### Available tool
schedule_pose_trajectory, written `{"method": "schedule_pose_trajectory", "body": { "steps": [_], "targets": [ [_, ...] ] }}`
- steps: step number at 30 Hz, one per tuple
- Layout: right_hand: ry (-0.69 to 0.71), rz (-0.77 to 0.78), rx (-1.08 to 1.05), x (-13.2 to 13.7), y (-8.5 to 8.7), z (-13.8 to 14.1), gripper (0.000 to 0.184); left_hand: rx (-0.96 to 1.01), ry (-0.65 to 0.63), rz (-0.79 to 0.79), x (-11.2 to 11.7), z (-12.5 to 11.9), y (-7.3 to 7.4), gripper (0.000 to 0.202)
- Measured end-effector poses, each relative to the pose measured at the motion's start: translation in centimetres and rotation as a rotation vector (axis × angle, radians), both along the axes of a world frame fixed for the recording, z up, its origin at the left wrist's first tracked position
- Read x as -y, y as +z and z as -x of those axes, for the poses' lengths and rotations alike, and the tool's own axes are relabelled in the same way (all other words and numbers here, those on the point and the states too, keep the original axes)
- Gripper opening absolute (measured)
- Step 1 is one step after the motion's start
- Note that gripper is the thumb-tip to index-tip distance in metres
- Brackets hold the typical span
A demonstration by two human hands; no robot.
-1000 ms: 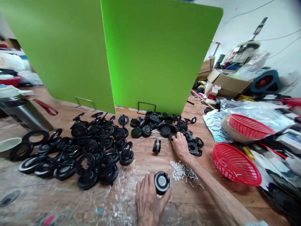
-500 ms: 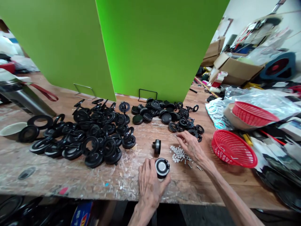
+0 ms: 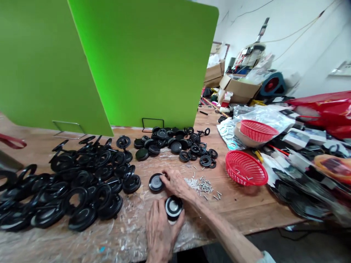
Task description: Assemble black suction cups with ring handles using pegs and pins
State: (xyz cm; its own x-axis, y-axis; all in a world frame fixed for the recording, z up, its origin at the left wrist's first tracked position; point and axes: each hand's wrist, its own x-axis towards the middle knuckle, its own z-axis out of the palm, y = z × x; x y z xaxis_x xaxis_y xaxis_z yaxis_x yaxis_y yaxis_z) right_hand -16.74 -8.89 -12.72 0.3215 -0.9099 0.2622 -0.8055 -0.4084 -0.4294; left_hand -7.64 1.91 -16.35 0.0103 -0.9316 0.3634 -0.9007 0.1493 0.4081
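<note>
My left hand [image 3: 160,226] is curled round a black round lid [image 3: 173,207] with a pale ring on its top, at the front of the table. Just beyond it, a second round black lid [image 3: 155,182] lies with its flat grey face upward. My right hand [image 3: 177,183] has its fingers closed at that lid's right edge; the fingertips are partly hidden. To the right of this hand are small white plastic pieces [image 3: 192,183] and a scatter of short metal pins [image 3: 205,185].
A large pile of black lids with rings [image 3: 90,175] covers the left side. More black lids [image 3: 161,140] and loose black rings [image 3: 205,160] lie before the green panel [image 3: 148,65]. A red basket [image 3: 245,168] holding a few pins stands right, beside plastic bags [image 3: 257,111].
My right hand has moved left from beside the white pieces to the second lid, which stood on edge and now lies face up. My left hand keeps its lid. The view has swung right.
</note>
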Motion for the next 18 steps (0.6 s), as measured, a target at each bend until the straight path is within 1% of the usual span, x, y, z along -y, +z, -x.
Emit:
{"method": "schedule_pose_trajectory", "body": {
  "steps": [2,5,7,8,10,12,13,15,18],
  "targets": [
    [-0.064,0.050,-0.035,0.8,0.5,2.3,0.014,-0.047,-0.008,-0.023,-0.1,-0.1,0.0,0.038],
    [-0.211,0.115,-0.129,1.0,1.0,8.1,0.024,-0.195,0.017,-0.009,-0.2,-0.3,0.1,0.048],
    [-0.288,0.132,-0.207,0.9,0.8,12.3,0.026,-0.297,0.033,0.020,0.2,-0.3,0.2,0.054],
    [-0.301,0.135,-0.241,0.8,0.5,14.0,0.028,-0.329,0.031,0.032,0.4,-0.4,0.3,0.056],
    [-0.302,0.140,-0.291,0.8,-0.3,16.6,0.032,-0.358,0.008,0.037,1.1,-0.6,0.7,0.060],
    [-0.282,0.145,-0.317,1.1,-1.0,17.9,0.032,-0.374,-0.019,0.023,1.9,-0.8,1.1,0.061],
    [-0.274,0.149,-0.323,1.4,-1.3,18.1,0.028,-0.387,-0.026,0.017,2.1,-0.9,1.2,0.059],
    [-0.272,0.159,-0.322,2.1,-1.6,18.4,0.020,-0.412,-0.004,0.017,2.4,-1.3,1.5,0.054],
    [-0.289,0.172,-0.293,2.9,-1.7,18.6,0.019,-0.419,0.049,0.046,2.3,-1.8,1.8,0.046]
  ]
}}
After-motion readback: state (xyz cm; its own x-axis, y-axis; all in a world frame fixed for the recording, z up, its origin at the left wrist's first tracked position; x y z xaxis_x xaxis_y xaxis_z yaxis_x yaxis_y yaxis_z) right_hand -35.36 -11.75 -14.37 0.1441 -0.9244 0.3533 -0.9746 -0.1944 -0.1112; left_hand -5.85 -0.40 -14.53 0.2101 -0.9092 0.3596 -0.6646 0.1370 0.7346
